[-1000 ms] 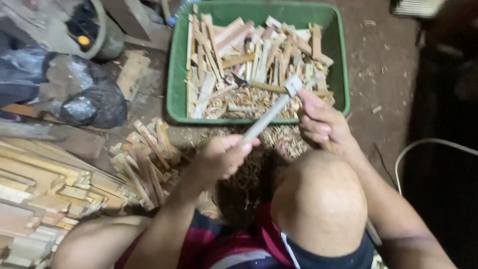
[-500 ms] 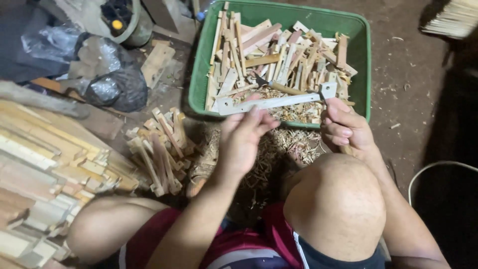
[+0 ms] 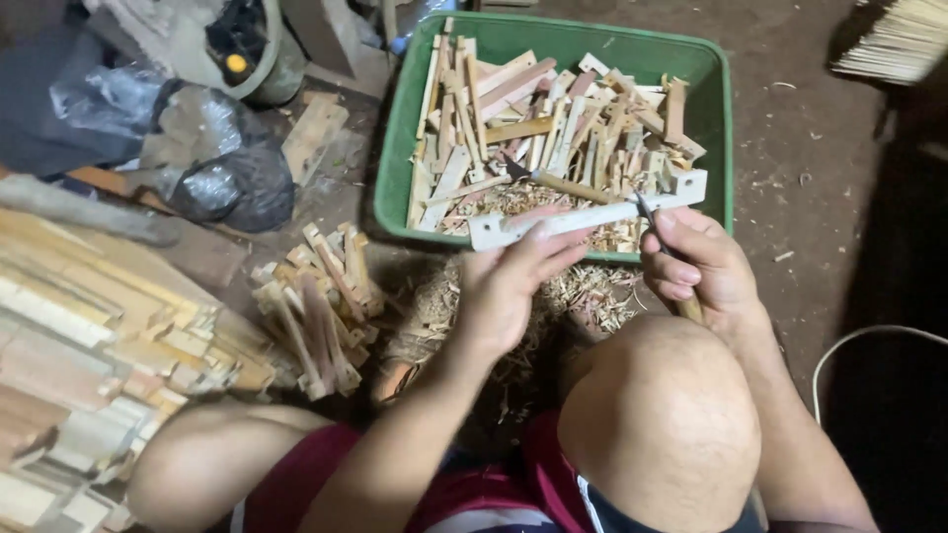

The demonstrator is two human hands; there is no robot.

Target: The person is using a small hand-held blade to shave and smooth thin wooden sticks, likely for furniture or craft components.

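Observation:
My left hand [image 3: 513, 281] holds a pale wooden strip [image 3: 592, 213] level in front of me, gripping its left part. My right hand [image 3: 696, 265] is closed on a small knife [image 3: 654, 219] with a wooden handle; its dark blade touches the strip near the right end. Both hands hover over the near rim of a green plastic tub [image 3: 395, 148] filled with several cut wood pieces [image 3: 553, 128]. My bare right knee [image 3: 662, 415] rises just under the right hand.
Wood shavings [image 3: 583, 296] lie on the dirt floor between tub and legs. A small heap of short sticks [image 3: 316, 306] sits left of my hands, stacked planks [image 3: 89, 336] at far left, dark plastic bags [image 3: 217, 168] behind them. A white cable [image 3: 869, 341] curves at right.
The strip has swung from a steep diagonal to level, and my left hand slid along it. The right hand with the knife stays at the strip's right end. The view shifted.

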